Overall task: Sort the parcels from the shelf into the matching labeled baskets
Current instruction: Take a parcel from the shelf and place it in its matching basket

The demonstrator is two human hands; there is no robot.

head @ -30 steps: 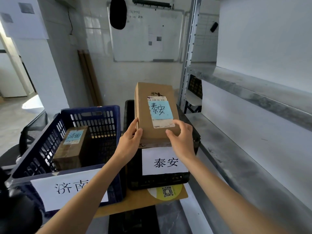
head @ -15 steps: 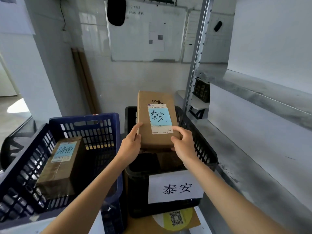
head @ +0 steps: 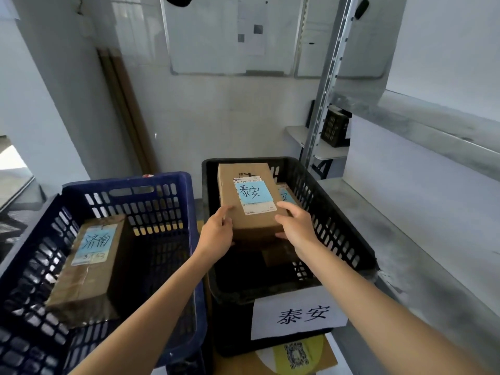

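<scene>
L hand (head: 217,234) + R hand (head: 295,226) both gripping near end of 泰安 parcel (head: 251,201), fingers curling round its edges. Parcel tilting inside black 泰安 basket (head: 332,212), twd far-left corner. 济南 parcel (head: 86,263) lying in blue basket (head: 127,182), along left wall.

matt cardboard parcel (head: 251,201); perforated plastic black basket (head: 338,212), blue basket (head: 151,209); shelf (head: 422,239) probably dull scuffed metal.
</scene>
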